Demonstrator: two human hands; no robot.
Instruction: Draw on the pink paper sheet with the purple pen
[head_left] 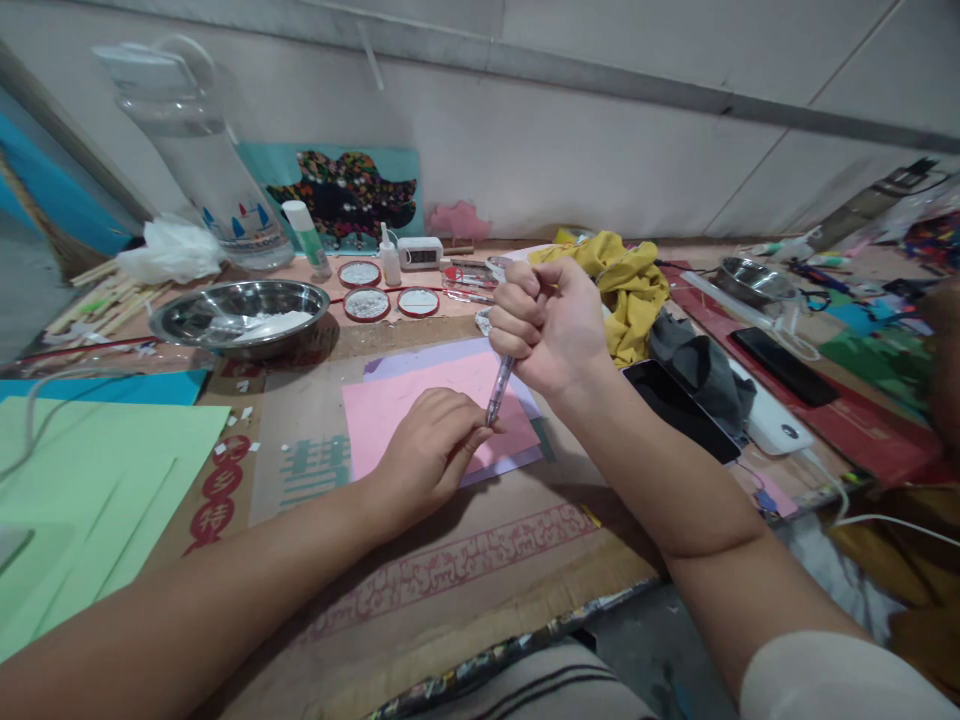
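Note:
My right hand (551, 325) is closed in a fist around a clear-barrelled pen (500, 388), which points down and slightly left. At the pen's lower tip, the thumb and forefinger of my left hand (435, 445) are pinched together. Whether a small piece sits between those fingertips is too fine to make out. Beneath both hands lies a pink sheet of paper (390, 410), on top of a lilac sheet (379, 368) that shows along its edges. Cardboard (300, 400) with printed red and green patterns supports the sheets.
To the left are a steel bowl (172, 325) and green paper (67, 480). Behind stand a water bottle (195, 150), glue stick (306, 240) and small red-rimmed dishes (366, 305). At right lie a yellow cloth (630, 290), dark tablet (679, 410), white power bank (772, 415) and phone (784, 365).

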